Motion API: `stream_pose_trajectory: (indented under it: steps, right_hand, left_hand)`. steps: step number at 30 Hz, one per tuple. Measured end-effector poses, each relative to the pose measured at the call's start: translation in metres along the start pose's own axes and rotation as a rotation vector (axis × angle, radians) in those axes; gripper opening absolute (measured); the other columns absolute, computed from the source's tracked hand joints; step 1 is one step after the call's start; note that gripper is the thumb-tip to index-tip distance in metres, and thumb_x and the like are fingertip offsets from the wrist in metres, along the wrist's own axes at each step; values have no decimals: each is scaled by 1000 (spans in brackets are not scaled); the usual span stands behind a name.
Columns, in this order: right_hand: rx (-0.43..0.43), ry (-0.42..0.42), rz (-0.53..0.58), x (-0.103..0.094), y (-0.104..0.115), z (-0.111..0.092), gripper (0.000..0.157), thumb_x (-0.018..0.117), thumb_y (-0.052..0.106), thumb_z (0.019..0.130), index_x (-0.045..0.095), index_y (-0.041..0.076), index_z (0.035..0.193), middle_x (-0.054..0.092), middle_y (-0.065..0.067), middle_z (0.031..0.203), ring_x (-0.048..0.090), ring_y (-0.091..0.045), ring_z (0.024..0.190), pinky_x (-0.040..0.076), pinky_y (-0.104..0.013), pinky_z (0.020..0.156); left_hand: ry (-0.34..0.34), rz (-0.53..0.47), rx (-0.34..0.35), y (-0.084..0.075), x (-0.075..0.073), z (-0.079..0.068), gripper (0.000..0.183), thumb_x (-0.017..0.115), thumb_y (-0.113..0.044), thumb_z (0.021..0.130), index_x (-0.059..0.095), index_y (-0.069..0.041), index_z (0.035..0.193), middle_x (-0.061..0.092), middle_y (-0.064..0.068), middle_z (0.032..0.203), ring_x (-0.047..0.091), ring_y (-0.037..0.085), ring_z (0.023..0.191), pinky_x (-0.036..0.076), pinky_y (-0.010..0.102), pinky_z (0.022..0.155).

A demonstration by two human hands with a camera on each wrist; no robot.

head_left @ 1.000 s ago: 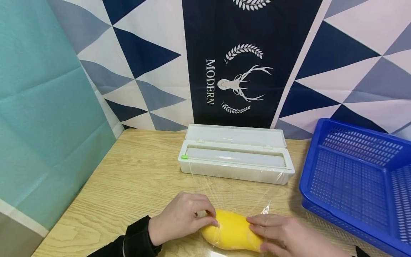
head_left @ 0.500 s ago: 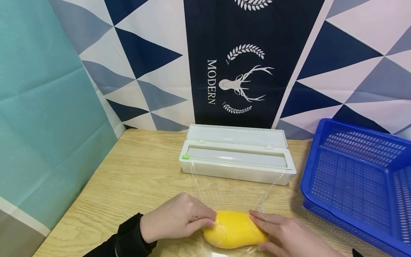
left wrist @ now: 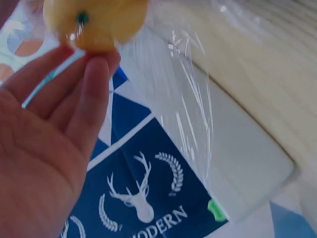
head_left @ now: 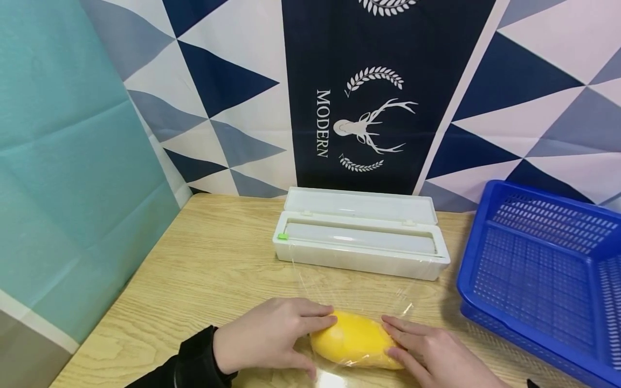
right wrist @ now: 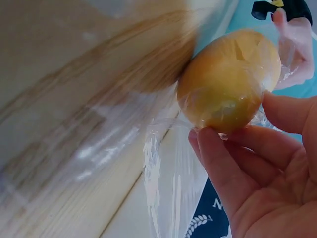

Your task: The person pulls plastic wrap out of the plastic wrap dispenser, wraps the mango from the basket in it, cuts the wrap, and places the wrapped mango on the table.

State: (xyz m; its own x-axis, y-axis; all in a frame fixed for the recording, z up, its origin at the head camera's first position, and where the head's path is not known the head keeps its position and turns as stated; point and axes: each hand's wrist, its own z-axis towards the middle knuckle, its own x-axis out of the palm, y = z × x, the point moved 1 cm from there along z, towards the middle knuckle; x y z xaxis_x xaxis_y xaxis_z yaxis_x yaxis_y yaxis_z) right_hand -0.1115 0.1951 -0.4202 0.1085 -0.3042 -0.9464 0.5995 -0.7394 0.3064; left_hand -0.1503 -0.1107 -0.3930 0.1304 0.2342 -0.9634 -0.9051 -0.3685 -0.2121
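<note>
A long white plastic box holds a pale roll, near a blue plastic basket. On the wooden table, the left hand, its grip loose, touches one end of a smooth yellow fruit in clear plastic wrap, and the right hand pinches the other. The left thumb has moved away from the fruit.
</note>
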Motion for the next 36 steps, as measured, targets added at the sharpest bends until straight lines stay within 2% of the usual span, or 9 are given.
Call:
stream_pose_trajectory:
  steps: [2, 6, 12, 17, 21, 25, 29, 32, 36]
  right_hand:
    - [-11, -31, -19, 0, 1, -1, 47, 52, 45, 102, 65, 12, 134, 62, 2, 135, 66, -17, 110, 57, -40, 82]
    - [-35, -104, -57, 2, 2, -3, 39, 58, 39, 101, 68, 16, 130, 63, 2, 134, 66, -17, 110, 57, -39, 81]
    - [-102, -228, -87, 3, 3, -2, 33, 71, 29, 94, 72, 17, 124, 66, 2, 129, 67, -14, 106, 58, -36, 78]
    - [-146, -300, -60, 5, 2, -1, 36, 78, 20, 87, 73, 18, 123, 67, 4, 127, 67, -13, 105, 52, -19, 85]
    - [-167, -326, 22, 7, 1, 0, 39, 80, 9, 82, 74, 19, 119, 68, 5, 125, 68, -13, 105, 42, -8, 92]
    - [-171, -342, 73, 10, -1, 0, 41, 80, -1, 78, 73, 21, 112, 68, 7, 119, 67, -13, 103, 42, -7, 91]
    - [-176, -372, 103, 10, -1, 1, 41, 79, -5, 77, 72, 23, 106, 68, 8, 114, 67, -12, 99, 41, -6, 90]
    - [-156, -368, 146, 10, 0, 2, 37, 78, -3, 80, 72, 26, 104, 68, 6, 113, 67, -12, 97, 46, -9, 84]
    - [-34, -309, 272, 8, 3, 2, 29, 75, 9, 89, 66, 33, 100, 65, 8, 112, 65, -9, 95, 54, -15, 69]
  left_hand:
    - [-32, 42, -10, -2, 5, 2, 61, 67, -52, 91, 61, -14, 138, 59, 3, 138, 59, 11, 120, 48, 25, 97]
    - [-97, 50, -30, -4, 11, 3, 50, 57, -49, 99, 64, -16, 135, 62, 2, 134, 61, 10, 116, 50, 26, 95]
    - [-133, 72, -22, -4, 14, 4, 42, 46, -40, 106, 64, -15, 135, 62, 1, 134, 60, 10, 119, 49, 26, 97]
    - [-184, 60, -22, -3, 17, 5, 35, 48, -32, 107, 68, -15, 129, 66, 1, 129, 62, 8, 114, 49, 25, 95]
    - [-271, -7, -30, -2, 21, 6, 26, 58, -26, 102, 74, -16, 118, 70, -1, 120, 66, 6, 105, 52, 21, 88]
    - [-330, -129, -69, 1, 23, 6, 19, 64, -21, 97, 78, -16, 108, 72, -3, 113, 67, 3, 100, 52, 17, 82]
    - [-327, -257, -118, 3, 22, 6, 17, 65, -21, 97, 79, -15, 104, 72, -4, 112, 65, 0, 100, 51, 15, 82]
    - [-310, -305, -144, 5, 21, 6, 17, 66, -23, 97, 80, -16, 102, 73, -5, 111, 65, -2, 99, 50, 14, 81]
    - [-299, -307, -168, 5, 20, 7, 14, 68, -24, 97, 81, -17, 95, 73, -8, 107, 65, -3, 99, 48, 12, 77]
